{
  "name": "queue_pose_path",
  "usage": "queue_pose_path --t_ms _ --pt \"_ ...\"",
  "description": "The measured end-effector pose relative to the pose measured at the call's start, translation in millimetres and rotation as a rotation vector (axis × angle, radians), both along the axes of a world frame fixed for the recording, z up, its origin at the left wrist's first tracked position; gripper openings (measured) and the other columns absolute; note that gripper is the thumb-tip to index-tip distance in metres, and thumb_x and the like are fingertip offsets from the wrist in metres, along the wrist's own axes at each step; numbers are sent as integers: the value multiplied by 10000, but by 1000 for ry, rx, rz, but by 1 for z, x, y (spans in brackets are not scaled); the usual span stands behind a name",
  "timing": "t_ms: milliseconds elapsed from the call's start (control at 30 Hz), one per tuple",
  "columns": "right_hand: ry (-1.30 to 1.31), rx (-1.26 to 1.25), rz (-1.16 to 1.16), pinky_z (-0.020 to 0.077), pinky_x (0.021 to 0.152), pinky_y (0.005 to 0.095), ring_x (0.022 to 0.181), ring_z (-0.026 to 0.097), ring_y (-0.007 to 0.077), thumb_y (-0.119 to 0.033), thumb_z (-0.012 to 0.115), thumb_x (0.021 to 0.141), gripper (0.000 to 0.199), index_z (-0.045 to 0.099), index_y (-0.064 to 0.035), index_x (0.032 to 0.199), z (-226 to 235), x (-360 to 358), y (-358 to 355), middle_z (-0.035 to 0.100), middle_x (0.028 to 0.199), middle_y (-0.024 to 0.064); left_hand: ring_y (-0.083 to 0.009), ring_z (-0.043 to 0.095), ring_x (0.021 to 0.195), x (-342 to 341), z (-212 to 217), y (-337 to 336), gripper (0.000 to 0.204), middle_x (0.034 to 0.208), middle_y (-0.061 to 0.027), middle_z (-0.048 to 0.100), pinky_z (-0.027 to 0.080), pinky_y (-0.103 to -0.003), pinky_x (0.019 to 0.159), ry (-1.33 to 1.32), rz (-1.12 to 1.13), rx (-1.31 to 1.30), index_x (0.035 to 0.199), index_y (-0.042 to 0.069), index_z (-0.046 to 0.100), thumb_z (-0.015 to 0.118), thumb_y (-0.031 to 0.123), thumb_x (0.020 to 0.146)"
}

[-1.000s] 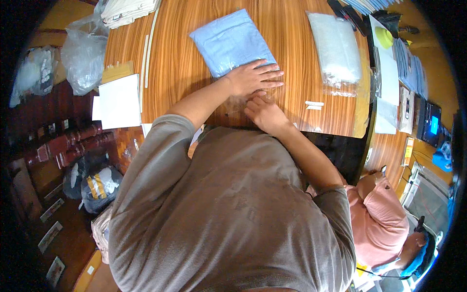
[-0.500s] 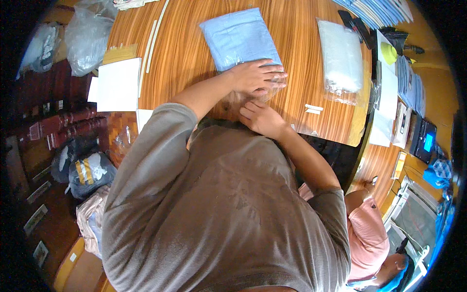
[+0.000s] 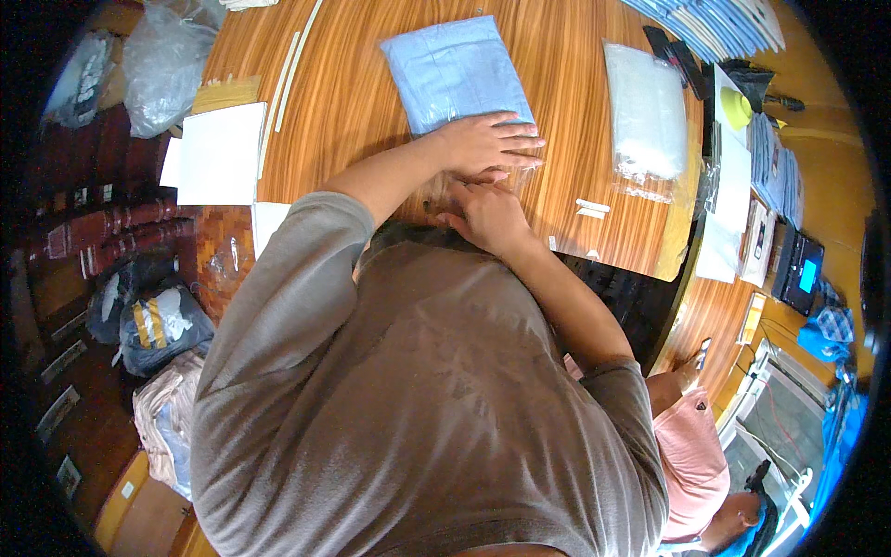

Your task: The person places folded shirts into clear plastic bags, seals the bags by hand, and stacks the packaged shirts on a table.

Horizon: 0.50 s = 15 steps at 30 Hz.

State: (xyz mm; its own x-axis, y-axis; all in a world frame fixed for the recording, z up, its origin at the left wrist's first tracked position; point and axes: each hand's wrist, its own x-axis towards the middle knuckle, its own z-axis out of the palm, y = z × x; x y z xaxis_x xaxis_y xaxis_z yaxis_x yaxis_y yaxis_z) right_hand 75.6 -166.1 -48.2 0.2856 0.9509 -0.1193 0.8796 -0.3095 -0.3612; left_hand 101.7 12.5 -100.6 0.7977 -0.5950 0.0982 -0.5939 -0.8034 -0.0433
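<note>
A folded light-blue garment in a clear plastic bag [image 3: 461,74] lies flat on the wood-grain table before me. My left hand [image 3: 483,147] rests palm down across the bag's near end, fingers outstretched and slightly apart. Just nearer to my body is my right hand [image 3: 494,219], its fingers bent and closed at the loose plastic edge, knuckles touching the underside of my left hand. The edge between its fingers is mostly hidden.
Right of the garment lie a clear packet of pale folded material [image 3: 647,116] and small white strips [image 3: 592,208]. White sheets [image 3: 221,153] sit at the table's left edge. Folded blue garments [image 3: 710,23] are stacked far right. A person in pink [image 3: 691,464] is at the lower right.
My right hand has moved slightly away from my body, up against my left hand. My left hand stays flat on the bag. The person in pink now shows a phone-like object in hand.
</note>
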Motion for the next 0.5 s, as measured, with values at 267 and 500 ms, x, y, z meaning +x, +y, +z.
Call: queue_pose_path --t_ms 267,500 --pt "-192 247 609 544 942 399 1072 657 262 -225 720 856 287 726 -108 1118 9 14 -15 655 1082 62 -224 269 1589 -2 5 0 682 1722 -1 315 204 -474 1301 29 -17 29 1612 246 424 573 507 1001" --pt "-28 262 359 516 1015 459 1151 637 329 -235 809 805 363 703 -49 1097 7 89 -38 672 1193 115 -231 247 1591 -7 14 9 724 1713 -41 322 154 -473 1324 4 -16 -133 1610 143 414 616 454 988"
